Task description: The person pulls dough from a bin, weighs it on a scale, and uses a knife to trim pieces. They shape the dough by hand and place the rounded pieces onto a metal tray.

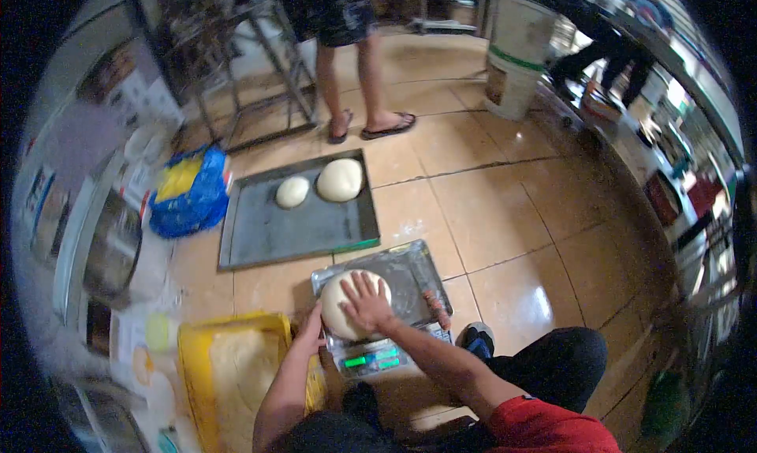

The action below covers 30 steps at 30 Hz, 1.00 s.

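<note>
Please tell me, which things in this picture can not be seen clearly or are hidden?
Head view only:
- Scale display: the green digits are too small and blurred to read.
- Dough ball on the scale: the right hand covers its top, the left hand its near side.
- Standing person: cut off above the shorts by the top edge.
- Left shelves: labels blurred by lens distortion.

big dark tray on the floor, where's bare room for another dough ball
The dark tray is bare across its near half and left side; its two dough balls crowd the far edge. The scale tray is mostly covered by dough and the right hand.
</note>
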Each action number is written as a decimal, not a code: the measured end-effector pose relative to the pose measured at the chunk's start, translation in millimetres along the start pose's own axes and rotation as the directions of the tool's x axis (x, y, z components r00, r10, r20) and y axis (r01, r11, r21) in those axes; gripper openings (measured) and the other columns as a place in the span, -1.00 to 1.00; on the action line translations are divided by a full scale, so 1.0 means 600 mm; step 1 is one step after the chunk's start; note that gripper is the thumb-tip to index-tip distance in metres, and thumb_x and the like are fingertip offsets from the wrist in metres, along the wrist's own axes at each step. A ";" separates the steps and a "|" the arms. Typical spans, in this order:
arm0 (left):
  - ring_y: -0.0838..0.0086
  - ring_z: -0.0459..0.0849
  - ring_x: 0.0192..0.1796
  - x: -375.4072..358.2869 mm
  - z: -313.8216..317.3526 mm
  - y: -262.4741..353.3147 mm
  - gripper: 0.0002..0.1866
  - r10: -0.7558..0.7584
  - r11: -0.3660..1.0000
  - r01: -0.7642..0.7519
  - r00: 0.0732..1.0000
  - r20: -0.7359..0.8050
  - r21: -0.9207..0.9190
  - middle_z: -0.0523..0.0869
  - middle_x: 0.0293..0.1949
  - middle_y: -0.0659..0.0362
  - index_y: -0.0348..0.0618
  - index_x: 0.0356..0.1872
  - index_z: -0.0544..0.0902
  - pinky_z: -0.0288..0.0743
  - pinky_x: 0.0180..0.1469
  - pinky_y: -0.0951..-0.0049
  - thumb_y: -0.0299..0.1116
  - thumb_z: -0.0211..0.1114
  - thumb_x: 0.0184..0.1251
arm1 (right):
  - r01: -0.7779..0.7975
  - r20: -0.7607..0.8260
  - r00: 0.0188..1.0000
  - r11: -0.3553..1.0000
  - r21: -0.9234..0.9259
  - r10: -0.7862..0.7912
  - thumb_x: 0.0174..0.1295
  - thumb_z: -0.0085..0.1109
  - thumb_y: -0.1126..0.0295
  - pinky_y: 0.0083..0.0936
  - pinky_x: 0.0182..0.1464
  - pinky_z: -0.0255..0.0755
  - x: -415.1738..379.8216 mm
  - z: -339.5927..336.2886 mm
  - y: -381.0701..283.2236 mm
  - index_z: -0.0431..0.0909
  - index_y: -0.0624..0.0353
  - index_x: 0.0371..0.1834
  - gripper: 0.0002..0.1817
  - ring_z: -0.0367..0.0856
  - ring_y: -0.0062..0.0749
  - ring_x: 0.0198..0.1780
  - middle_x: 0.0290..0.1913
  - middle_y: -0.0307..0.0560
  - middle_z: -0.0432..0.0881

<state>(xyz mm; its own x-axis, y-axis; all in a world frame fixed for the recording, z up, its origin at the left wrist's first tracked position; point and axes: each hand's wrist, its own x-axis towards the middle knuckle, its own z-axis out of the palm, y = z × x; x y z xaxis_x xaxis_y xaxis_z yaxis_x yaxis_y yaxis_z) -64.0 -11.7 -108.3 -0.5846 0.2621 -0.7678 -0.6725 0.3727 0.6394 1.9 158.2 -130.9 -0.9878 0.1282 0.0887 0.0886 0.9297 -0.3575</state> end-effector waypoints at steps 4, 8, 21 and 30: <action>0.31 -0.10 0.45 0.003 0.000 -0.025 -0.17 0.030 0.998 -0.025 0.996 0.086 -0.056 -0.03 0.44 0.23 0.09 0.40 0.05 0.10 0.26 -0.10 0.33 -0.08 0.20 | -0.103 0.077 0.994 0.862 0.496 0.075 0.27 -0.20 -0.06 -0.16 0.18 0.30 0.060 -0.007 0.078 0.41 0.15 0.18 -0.40 0.41 0.14 0.18 0.12 0.21 0.48; 0.15 0.34 0.24 0.074 0.012 -0.091 -0.27 0.271 0.962 -0.261 0.947 -0.170 0.079 0.38 0.21 -0.05 -0.20 0.25 0.27 0.25 0.21 0.19 0.11 0.12 0.18 | -0.491 0.240 0.871 0.769 0.410 0.428 0.06 0.02 -0.26 -0.30 -0.01 0.44 0.082 -0.020 0.097 0.51 0.32 0.02 -0.21 0.58 0.03 -0.05 -0.12 0.19 0.62; 0.27 0.41 0.19 0.063 0.048 -0.098 -0.18 0.276 0.884 -0.249 0.961 0.011 -0.396 0.43 0.21 0.06 -0.10 0.31 0.24 0.19 0.28 0.25 0.28 0.06 0.16 | -0.691 0.616 0.723 0.330 0.643 0.313 0.00 0.32 0.25 -0.26 -0.09 0.54 -0.002 0.026 0.075 0.36 0.26 0.13 -0.38 0.60 -0.20 -0.12 -0.08 0.04 0.57; 0.33 0.37 0.19 0.048 0.008 -0.098 -0.31 0.145 0.838 -0.020 0.972 0.187 -0.546 0.40 0.21 0.21 0.13 0.29 0.27 0.44 -0.05 0.10 0.32 -0.13 0.26 | -0.324 0.485 0.841 -0.496 0.806 0.240 0.17 0.09 0.21 -0.09 0.04 0.48 0.085 -0.118 -0.024 0.40 0.18 0.07 -0.57 0.57 -0.12 -0.01 -0.05 0.04 0.58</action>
<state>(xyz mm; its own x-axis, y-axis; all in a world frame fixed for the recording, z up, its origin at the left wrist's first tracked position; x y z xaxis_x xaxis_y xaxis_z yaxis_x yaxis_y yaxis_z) -39.0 -21.6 -168.1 -0.5805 0.4756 -0.6610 -0.7995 -0.1791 0.5733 -40.5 176.0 -55.4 -0.8716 0.1630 -0.4623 0.1724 -0.7810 -0.6003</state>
